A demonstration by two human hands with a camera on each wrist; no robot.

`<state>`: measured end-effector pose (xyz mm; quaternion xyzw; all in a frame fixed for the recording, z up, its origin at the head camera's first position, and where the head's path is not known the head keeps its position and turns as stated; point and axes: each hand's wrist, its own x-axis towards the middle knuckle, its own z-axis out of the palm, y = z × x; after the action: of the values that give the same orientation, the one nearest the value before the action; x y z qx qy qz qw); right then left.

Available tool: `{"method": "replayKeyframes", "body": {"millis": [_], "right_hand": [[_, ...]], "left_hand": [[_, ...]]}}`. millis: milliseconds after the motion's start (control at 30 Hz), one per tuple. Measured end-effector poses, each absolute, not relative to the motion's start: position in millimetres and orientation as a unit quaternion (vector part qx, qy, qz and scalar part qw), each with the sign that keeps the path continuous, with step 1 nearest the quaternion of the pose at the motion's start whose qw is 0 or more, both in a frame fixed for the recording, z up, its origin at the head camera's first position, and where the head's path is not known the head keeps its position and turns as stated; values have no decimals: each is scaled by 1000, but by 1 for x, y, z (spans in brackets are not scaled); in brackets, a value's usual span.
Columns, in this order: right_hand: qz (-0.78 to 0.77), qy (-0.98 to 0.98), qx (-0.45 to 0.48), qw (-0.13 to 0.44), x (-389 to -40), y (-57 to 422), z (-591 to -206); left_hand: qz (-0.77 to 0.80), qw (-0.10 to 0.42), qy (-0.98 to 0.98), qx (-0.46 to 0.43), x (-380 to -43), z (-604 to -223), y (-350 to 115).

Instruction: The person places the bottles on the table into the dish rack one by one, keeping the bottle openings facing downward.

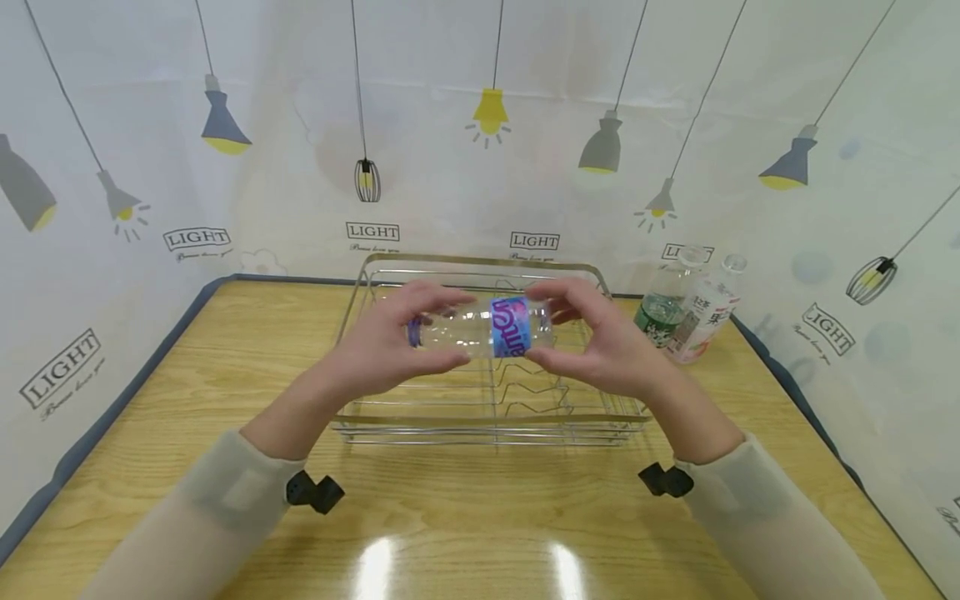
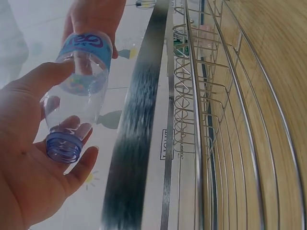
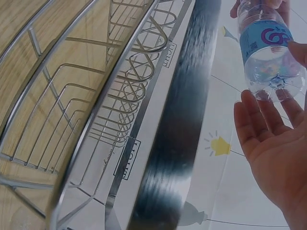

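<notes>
Both hands hold a clear plastic bottle (image 1: 465,332) lying sideways over a wire dish rack (image 1: 487,419). Its label (image 1: 511,327) is blue with purple lettering. At the neck end, my left hand (image 1: 382,343) grips it between thumb and fingers; the bluish mouth (image 2: 64,147) shows in the left wrist view. The base end is pinched by my right hand (image 1: 600,342), with the thumb near the label and fingertips (image 3: 263,94) at the base in the right wrist view. The bottle is apart from the rack.
At the right of the wooden table (image 1: 450,500), behind my right hand, stand a clear bottle with a green label (image 1: 660,315) and a bottle with a white and pink label (image 1: 703,318). A lamp-printed cloth (image 1: 435,108) rises along the back and sides.
</notes>
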<state>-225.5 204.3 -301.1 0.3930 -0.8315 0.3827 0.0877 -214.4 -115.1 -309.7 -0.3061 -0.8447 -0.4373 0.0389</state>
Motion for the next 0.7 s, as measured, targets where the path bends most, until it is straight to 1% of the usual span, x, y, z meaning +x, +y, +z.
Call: {"method": "replayKeyframes", "body": {"millis": [133, 467, 700], "right_hand": [[380, -836, 385, 86, -225, 204, -301], [404, -839, 356, 76, -224, 197, -297], [430, -836, 331, 75, -226, 196, -295]], "left_hand": [[-420, 49, -848, -319, -214, -310, -110], [-412, 24, -863, -291, -214, -316, -106], [-452, 2, -850, -269, -216, -320, -106]]}}
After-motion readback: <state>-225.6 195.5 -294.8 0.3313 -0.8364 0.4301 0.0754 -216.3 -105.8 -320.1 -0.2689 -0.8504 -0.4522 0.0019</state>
